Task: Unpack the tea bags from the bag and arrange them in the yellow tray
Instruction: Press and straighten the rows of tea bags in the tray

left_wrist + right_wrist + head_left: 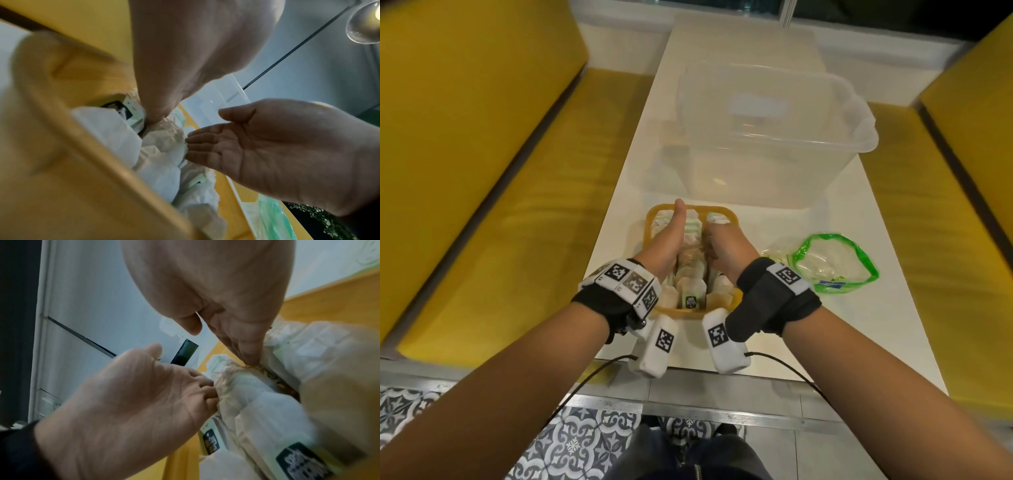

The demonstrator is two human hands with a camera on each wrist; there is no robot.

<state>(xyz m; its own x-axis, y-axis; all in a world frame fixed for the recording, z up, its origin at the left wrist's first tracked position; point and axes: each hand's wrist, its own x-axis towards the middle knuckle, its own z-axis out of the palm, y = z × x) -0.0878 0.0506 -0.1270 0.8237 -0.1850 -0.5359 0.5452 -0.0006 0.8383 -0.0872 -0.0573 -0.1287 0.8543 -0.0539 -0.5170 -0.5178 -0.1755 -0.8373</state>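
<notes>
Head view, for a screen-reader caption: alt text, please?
Both hands, left and right, reach into a yellow plastic tray packed with white paper tea bags; a green-rimmed clear zip bag lies to its right.

Dark labels on the tea bags point(267, 402) carry white lettering too blurred to read

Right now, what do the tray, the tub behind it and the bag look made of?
Yellow tray: looks like opaque moulded plastic, smooth rounded rim. Clear tub: translucent, slightly frosted plastic; the table shows through. Bag: thin crinkly clear film with a green zip edge, probably polythene.
</notes>
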